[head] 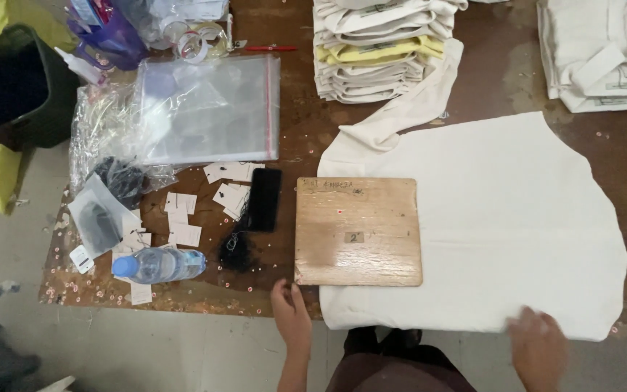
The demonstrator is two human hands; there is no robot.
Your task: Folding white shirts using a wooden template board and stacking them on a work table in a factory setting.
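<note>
Cream garment (502,218) lay flat on desk (292,138), wooden board (358,231) on it; left hand (289,313) open, empty at lower centre; right hand (538,343) blurred at hem, fingers' state unclear

Matt cream cloth garment (517,218); glossy wood board (358,232); clear plastic bags (212,109); rough worn wooden table (284,138).

Left hand (289,308) flat, fingers extended; right hand (538,341) blurred, spread.

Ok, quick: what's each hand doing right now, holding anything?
Left hand: open, empty, at the table edge near the wooden board.
Right hand: blurred, resting on the cream garment hem; grip cannot be told.
</note>
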